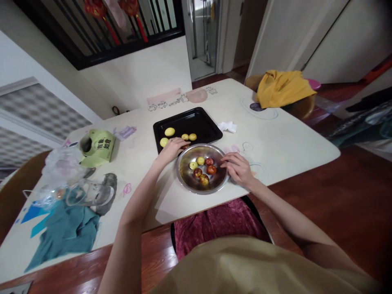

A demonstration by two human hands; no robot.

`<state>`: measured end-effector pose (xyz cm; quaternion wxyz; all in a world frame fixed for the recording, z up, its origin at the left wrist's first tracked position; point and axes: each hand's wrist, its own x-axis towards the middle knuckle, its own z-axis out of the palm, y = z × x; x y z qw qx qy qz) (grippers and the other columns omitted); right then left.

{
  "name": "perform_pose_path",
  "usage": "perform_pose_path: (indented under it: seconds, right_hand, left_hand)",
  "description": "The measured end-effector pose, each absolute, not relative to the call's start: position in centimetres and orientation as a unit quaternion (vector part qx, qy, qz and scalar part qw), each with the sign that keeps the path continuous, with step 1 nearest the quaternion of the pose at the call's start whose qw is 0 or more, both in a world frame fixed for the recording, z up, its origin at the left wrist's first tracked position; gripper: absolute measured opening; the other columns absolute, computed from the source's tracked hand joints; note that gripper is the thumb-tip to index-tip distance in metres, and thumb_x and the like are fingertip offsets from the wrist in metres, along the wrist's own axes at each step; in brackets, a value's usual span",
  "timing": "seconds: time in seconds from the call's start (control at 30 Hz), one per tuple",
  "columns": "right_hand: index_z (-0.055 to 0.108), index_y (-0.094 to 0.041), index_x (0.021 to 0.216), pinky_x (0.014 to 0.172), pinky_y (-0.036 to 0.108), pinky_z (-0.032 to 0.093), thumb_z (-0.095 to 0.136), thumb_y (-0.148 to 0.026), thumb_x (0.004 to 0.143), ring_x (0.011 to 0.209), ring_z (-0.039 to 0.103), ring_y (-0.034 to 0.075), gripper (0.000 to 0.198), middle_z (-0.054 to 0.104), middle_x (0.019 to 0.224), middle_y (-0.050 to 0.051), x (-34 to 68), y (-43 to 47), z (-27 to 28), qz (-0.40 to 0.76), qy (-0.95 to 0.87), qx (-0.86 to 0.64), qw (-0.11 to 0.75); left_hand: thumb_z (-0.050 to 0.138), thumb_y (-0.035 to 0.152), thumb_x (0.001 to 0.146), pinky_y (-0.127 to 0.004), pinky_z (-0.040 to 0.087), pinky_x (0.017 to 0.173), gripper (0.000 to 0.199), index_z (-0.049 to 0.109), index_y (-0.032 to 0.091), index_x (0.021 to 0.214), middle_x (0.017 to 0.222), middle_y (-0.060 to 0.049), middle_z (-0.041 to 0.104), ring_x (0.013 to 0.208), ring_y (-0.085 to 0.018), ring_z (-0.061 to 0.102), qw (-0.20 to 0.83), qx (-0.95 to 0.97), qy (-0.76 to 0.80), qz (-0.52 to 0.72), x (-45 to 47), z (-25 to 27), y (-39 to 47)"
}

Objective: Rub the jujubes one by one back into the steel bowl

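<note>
A shiny metal bowl [187, 179] sits near the table's front edge with several jujubes [211, 169] inside, some yellow-green, others reddish brown. Behind it lies a black baking tray [190, 116] holding several yellowish jujubes [170, 132] along its left and front part. My left hand [173, 150] rests over the tray's front edge, its fingers closed on a reddish-brown jujube [185, 146] that is partly hidden beside the bowl rim. At the bowl's right side, my right hand [240, 168] has its fingers bent over the rim, gripping it.
A crumpled white tissue [228, 127] lies right of the tray. On the left stand a green paper bag [98, 147], a clear plastic pitcher [90, 194], plastic wrapping [63, 165] and a teal cloth [69, 230]. A yellow garment [283, 87] drapes a chair at the far right.
</note>
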<state>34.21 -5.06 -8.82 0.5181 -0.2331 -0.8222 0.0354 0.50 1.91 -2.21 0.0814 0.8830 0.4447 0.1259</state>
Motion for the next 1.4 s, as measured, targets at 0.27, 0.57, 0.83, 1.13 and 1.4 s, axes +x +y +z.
perform_pose_path:
  seconds: [0.27, 0.57, 0.83, 1.13, 1.4]
  right_hand:
    - [0.079, -0.022, 0.095, 0.086, 0.048, 0.061, 0.049, -0.019, 0.105, 0.100, 0.070, 0.027, 0.031, 0.079, 0.102, 0.010, 34.1, -5.2, -8.8, 0.048, -0.817, -0.229, 0.527]
    - [0.078, -0.021, 0.095, 0.087, 0.047, 0.060, 0.049, -0.018, 0.105, 0.102, 0.069, 0.027, 0.031, 0.078, 0.104, 0.011, 34.3, -5.2, -8.9, 0.045, -0.821, -0.228, 0.522]
    - [0.080, -0.023, 0.096, 0.088, 0.050, 0.061, 0.048, -0.025, 0.106, 0.102, 0.070, 0.028, 0.033, 0.079, 0.102, 0.011, 34.3, -5.1, -9.2, 0.063, -0.817, -0.235, 0.522]
    - [0.077, -0.021, 0.095, 0.085, 0.049, 0.061, 0.048, -0.021, 0.106, 0.101, 0.069, 0.028, 0.031, 0.078, 0.101, 0.012, 34.2, -5.2, -8.9, 0.034, -0.822, -0.233, 0.518]
    - [0.078, -0.022, 0.095, 0.086, 0.048, 0.060, 0.047, -0.023, 0.107, 0.102, 0.069, 0.028, 0.033, 0.078, 0.101, 0.011, 34.3, -5.1, -9.0, 0.037, -0.822, -0.235, 0.518]
  left_hand:
    - [0.061, 0.023, 0.102, -0.047, 0.043, 0.109, 0.031, 0.072, 0.019, 0.130, 0.129, -0.014, 0.073, 0.123, -0.030, 0.062, 0.071, 0.886, 0.447, 0.103, 0.5, -2.1, 1.6]
    - [0.058, 0.023, 0.104, -0.045, 0.052, 0.106, 0.032, 0.065, 0.018, 0.135, 0.127, -0.014, 0.067, 0.116, -0.028, 0.064, 0.077, 0.875, 0.448, 0.167, 0.2, -1.1, 1.4]
    - [0.061, 0.029, 0.105, -0.040, 0.056, 0.107, 0.030, 0.066, 0.022, 0.133, 0.128, -0.011, 0.064, 0.117, -0.024, 0.066, 0.112, 0.890, 0.375, 0.236, 2.1, 2.7, -1.9]
    - [0.069, 0.015, 0.096, -0.034, 0.058, 0.096, 0.037, 0.071, 0.021, 0.132, 0.127, -0.010, 0.067, 0.112, -0.024, 0.070, 0.163, 0.937, 0.292, 0.102, 5.9, 1.5, -4.3]
    - [0.070, 0.014, 0.096, -0.035, 0.057, 0.099, 0.035, 0.074, 0.023, 0.130, 0.126, -0.009, 0.071, 0.115, -0.025, 0.071, 0.134, 0.944, 0.297, 0.045, 6.7, 0.9, -4.5]
